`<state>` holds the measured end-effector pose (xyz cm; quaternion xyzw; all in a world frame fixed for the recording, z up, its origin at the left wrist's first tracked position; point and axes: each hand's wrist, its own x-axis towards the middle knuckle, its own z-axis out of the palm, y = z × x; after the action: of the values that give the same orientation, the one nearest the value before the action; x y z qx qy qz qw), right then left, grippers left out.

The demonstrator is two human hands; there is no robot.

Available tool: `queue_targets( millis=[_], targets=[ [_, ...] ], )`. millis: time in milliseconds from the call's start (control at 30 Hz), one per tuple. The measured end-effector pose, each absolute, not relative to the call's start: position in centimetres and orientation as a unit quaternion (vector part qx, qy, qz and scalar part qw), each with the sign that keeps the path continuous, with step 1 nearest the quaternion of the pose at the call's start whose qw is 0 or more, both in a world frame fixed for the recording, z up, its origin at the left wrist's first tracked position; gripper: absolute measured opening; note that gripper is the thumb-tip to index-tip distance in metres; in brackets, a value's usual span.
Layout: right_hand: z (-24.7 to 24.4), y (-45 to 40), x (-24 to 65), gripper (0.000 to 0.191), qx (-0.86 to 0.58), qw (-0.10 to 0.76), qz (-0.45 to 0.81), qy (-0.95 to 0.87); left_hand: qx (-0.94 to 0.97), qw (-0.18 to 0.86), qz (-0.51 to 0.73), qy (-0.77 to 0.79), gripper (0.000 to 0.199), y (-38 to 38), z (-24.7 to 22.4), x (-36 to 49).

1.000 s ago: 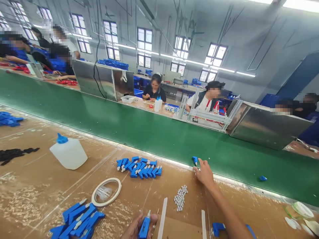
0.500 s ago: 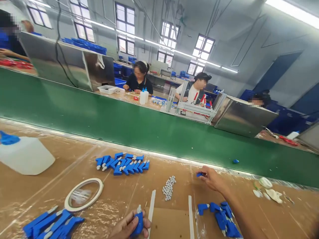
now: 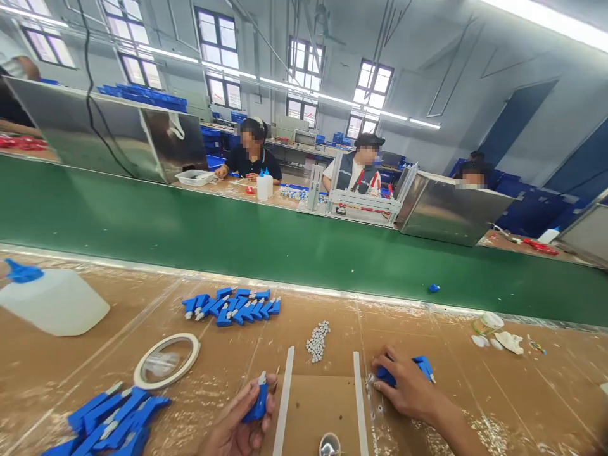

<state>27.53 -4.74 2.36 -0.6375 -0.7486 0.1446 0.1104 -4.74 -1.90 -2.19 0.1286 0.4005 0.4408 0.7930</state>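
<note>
My left hand (image 3: 244,411) is closed around a blue part (image 3: 258,405) with a pale tip pointing up, left of the taped area. A thin stick shows by its fingertips. On the right, my right hand (image 3: 403,383) reaches down over a group of blue parts (image 3: 424,366), its curled fingers on a blue piece (image 3: 386,375); whether it grips that piece is unclear. Small grey-white pieces (image 3: 317,342) lie in a heap between the hands, farther back. Two white tape strips (image 3: 284,405) run along the table, with a small round cup (image 3: 329,444) between them.
Blue parts (image 3: 232,307) lie in rows behind my left hand, and more (image 3: 114,421) at lower left. A tape roll (image 3: 194,361) and a white bottle (image 3: 57,303) stand left. A green conveyor (image 3: 237,234) crosses behind; people sit beyond it.
My right hand has come down toward me from the table's far side to the blue parts. The view has shifted, and the small cup now shows at the bottom. My left hand still holds its part.
</note>
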Motion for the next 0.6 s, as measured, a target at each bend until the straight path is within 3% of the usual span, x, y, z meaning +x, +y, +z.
queue_targets(
  millis=[67, 200, 333, 467, 600],
  targets=[
    [2.1, -5.9, 26.8, 0.030, -0.640, 0.152, 0.146, -0.739, 0.124, 0.787, 0.455, 0.399, 0.040, -2.0, -2.5, -4.6],
    [-0.7, -9.1, 23.6, 0.020, -0.631, 0.213, 0.240, -0.706, 0.100, 0.796, 0.451, 0.391, 0.025, -2.2, -3.0, -4.2],
    [-4.8, -11.3, 20.7, 0.022, -0.630, 0.295, 0.293, -0.656, 0.050, 0.803, 0.425, 0.415, 0.013, -2.3, -3.6, -4.3],
    [-5.6, -11.2, 19.5, 0.029, -0.568, 0.361, 0.243, -0.698, 0.011, 0.783, 0.425, 0.454, 0.017, -2.2, -5.1, -4.5],
    [-4.3, -10.3, 19.1, 0.035, -0.519, 0.352, 0.208, -0.751, -0.001, 0.764, 0.442, 0.469, 0.015, -2.3, -5.3, -4.7]
  ],
)
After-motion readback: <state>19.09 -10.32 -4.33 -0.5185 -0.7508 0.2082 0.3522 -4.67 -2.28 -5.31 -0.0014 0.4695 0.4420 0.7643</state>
